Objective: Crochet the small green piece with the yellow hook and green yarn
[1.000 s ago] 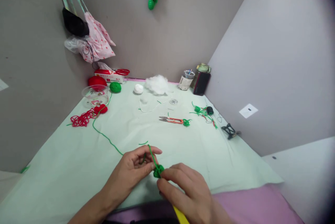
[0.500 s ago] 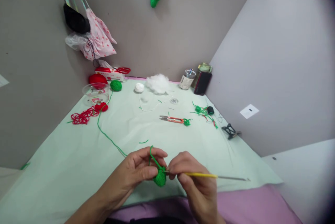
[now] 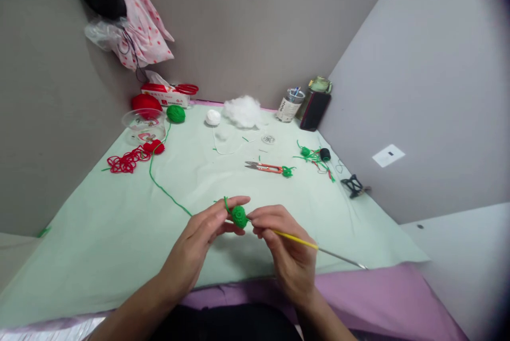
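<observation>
A small green crocheted piece (image 3: 239,216) is held between the fingertips of my left hand (image 3: 203,232), with green yarn looped over the index finger. My right hand (image 3: 285,248) is closed around a crochet hook (image 3: 297,239) with a yellow handle, its inner tip at the green piece and its bare metal end pointing out to the lower right. A strand of yarn runs from my left hand back to a green yarn ball (image 3: 176,113) at the back left.
Orange-handled snips (image 3: 269,168) lie mid-table. Behind are white stuffing (image 3: 244,112), a white ball (image 3: 213,117), a can (image 3: 290,105) and a phone (image 3: 315,111). Red yarn (image 3: 127,161) and a clear container (image 3: 144,126) are left; yarn scraps (image 3: 314,155) and a black stand (image 3: 354,186) are right.
The camera view has shifted. Both hands appear higher, and the green piece has been turned, now showing its rounded face. The hook slants more steeply down to the right.
</observation>
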### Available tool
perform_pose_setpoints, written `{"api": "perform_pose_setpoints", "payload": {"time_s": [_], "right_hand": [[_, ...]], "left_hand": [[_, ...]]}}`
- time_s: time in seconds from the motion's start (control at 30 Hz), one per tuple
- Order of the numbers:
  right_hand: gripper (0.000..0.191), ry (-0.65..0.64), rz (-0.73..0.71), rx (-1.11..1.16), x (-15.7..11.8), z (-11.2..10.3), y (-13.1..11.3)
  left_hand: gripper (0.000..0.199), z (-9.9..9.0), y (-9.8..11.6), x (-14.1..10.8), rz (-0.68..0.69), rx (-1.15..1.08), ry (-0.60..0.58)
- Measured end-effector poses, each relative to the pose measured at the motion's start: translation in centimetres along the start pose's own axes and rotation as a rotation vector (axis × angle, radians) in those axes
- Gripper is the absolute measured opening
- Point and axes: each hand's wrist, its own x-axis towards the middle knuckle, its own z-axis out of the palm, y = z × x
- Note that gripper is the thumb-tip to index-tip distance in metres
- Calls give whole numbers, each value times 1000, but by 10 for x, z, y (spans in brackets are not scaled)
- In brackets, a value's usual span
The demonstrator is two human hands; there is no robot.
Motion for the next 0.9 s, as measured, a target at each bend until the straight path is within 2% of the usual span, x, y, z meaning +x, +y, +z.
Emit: {"api": "perform_pose_setpoints", "payload": {"time_s": [0.07,0.17,0.27,0.4,0.53,0.63,0.9], "right_hand": [[31,-41,-67,-87,0,-3,-3],[34,-90,-177,-262,-1,-7,-6],[38,-86,-184,-331,-3,-9,-6],[35,-56,-158,-251,-4,-9,-5],[31,-64,-158,-198,0,-9,-9],[25,-48,-139,-157,3,-8,-12],[23,-88,-83,-55,1,-3,-9]], "left_hand": [[39,-2,1,0,4,43,-2],[33,0,4,0,5,88,19],[31,3,6,0,-8,75,11],[34,5,8,-1,-46,46,-43],[23,4,8,1,-1,42,-30],[19,4,7,1,16,58,-66],[49,3,7,-5,-31,-94,-70]]}}
